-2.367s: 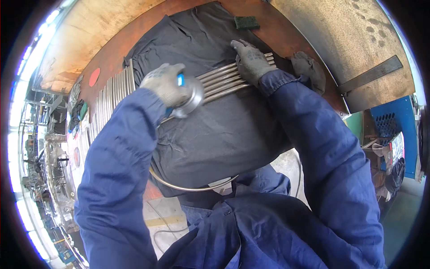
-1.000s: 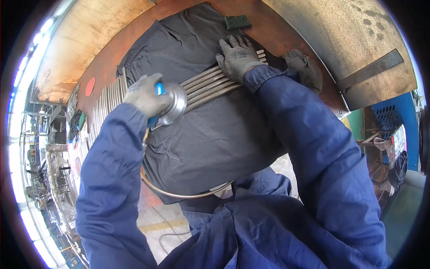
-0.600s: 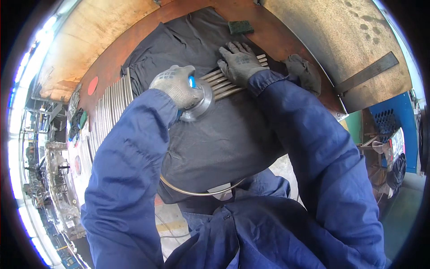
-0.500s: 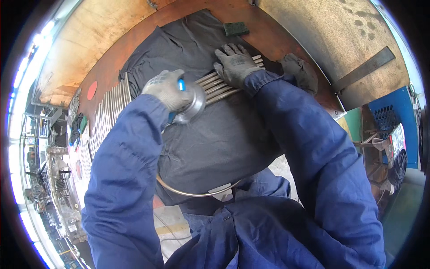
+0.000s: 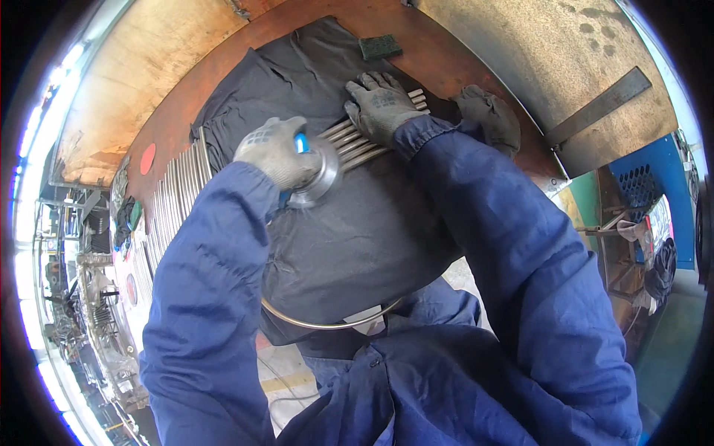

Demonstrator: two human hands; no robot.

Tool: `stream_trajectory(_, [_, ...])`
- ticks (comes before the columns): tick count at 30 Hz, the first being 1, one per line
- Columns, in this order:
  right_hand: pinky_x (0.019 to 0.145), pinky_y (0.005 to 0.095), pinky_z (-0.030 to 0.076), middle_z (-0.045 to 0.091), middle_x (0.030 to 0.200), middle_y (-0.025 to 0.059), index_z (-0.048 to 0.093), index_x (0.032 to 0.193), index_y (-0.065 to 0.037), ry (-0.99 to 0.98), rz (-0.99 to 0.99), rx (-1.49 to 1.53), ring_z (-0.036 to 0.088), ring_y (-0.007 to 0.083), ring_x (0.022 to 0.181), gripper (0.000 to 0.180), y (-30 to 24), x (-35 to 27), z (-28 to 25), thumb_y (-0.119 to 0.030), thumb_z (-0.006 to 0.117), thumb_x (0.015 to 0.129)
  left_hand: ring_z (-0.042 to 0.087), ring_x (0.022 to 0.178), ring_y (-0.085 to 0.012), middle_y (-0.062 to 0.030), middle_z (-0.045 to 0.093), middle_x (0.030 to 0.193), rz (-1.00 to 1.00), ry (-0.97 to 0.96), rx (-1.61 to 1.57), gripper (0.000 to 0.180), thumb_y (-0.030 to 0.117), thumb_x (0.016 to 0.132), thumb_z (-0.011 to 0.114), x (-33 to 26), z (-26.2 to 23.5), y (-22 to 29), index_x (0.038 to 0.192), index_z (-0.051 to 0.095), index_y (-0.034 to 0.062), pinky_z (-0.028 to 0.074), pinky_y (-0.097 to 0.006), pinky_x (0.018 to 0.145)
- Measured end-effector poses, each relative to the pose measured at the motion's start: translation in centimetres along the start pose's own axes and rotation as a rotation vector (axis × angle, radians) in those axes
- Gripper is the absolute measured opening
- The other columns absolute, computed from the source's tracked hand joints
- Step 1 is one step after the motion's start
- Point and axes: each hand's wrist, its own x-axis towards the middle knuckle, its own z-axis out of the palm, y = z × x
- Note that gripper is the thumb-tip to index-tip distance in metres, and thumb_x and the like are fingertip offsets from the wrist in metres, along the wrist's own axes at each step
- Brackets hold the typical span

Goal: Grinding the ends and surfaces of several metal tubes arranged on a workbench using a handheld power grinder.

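Note:
My left hand (image 5: 271, 152), in a grey work glove, is closed around a handheld power tool with blue parts and a round grey disc (image 5: 324, 177). The disc rests at the left end of the visible part of a bundle of metal tubes (image 5: 360, 151), hiding what lies beneath it. My right hand (image 5: 381, 110), gloved too, lies flat across the tubes near their far right ends, fingers stretched out and somewhat apart. Under the tubes spreads a dark cloth (image 5: 342, 245), draped toward me over the near edge.
More metal tubes (image 5: 178, 178) lie in a row at left, beside a red disc (image 5: 148, 159). A dark green scouring pad (image 5: 380, 47) sits beyond my right hand. Rightward are a crumpled dark rag (image 5: 487, 123) and a flat metal bar (image 5: 599, 108). A curved metal rod (image 5: 320, 325) runs below the cloth.
The view has shifted slightly. Against the tubes, the tool in my left hand has moved a little to the right. My right hand stays flat on the tubes.

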Motion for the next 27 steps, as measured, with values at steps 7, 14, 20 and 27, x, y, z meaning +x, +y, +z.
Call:
stream_trajectory(7, [0.124, 0.0464, 0.019, 0.041, 0.155, 0.0212, 0.049, 0.145, -0.007, 0.010, -0.005, -0.017, 0.032, 0.0349, 0.148, 0.054, -0.1, 0.0, -0.1, -0.039, 0.042, 0.102, 0.063, 0.103, -0.0415, -0.0241, 0.064, 0.110, -0.080, -0.002, 0.020, 0.049, 0.035, 0.075, 0.068, -1.5, -0.5, -2.8, 0.115, 0.065, 0.0074, 0.049, -0.047, 0.093])
stream_trajectory(14, [0.123, 0.0462, 0.020, 0.042, 0.154, 0.0208, 0.050, 0.144, -0.007, 0.033, -0.012, -0.006, 0.033, 0.0338, 0.148, 0.054, 0.4, 0.3, 0.2, -0.039, 0.043, 0.102, 0.063, 0.105, -0.0410, -0.0240, 0.064, 0.112, -0.036, -0.041, 0.051, 0.051, 0.036, 0.075, 0.069, 0.2, -1.0, 1.6, 0.115, 0.065, 0.0055, 0.049, -0.044, 0.094])
stream_trajectory(20, [0.124, 0.0456, 0.019, 0.042, 0.154, 0.0214, 0.049, 0.144, -0.005, 0.010, 0.005, -0.018, 0.032, 0.0345, 0.148, 0.054, 0.1, 0.0, 0.0, -0.039, 0.043, 0.102, 0.062, 0.118, -0.0383, -0.0237, 0.061, 0.126, -0.067, -0.096, 0.046, 0.062, 0.038, 0.075, 0.067, -0.2, -1.3, -1.5, 0.128, 0.062, 0.0070, 0.048, -0.044, 0.102])
stream_trajectory(27, [0.125, 0.0448, 0.017, 0.039, 0.156, 0.0214, 0.045, 0.148, -0.006, -0.041, 0.018, -0.041, 0.031, 0.0348, 0.149, 0.056, -0.2, 0.2, -0.3, -0.040, 0.042, 0.104, 0.062, 0.108, -0.0410, -0.0243, 0.063, 0.112, -0.078, -0.013, 0.007, 0.050, 0.036, 0.076, 0.068, -0.6, -0.8, -2.2, 0.115, 0.065, 0.0064, 0.048, -0.045, 0.096])
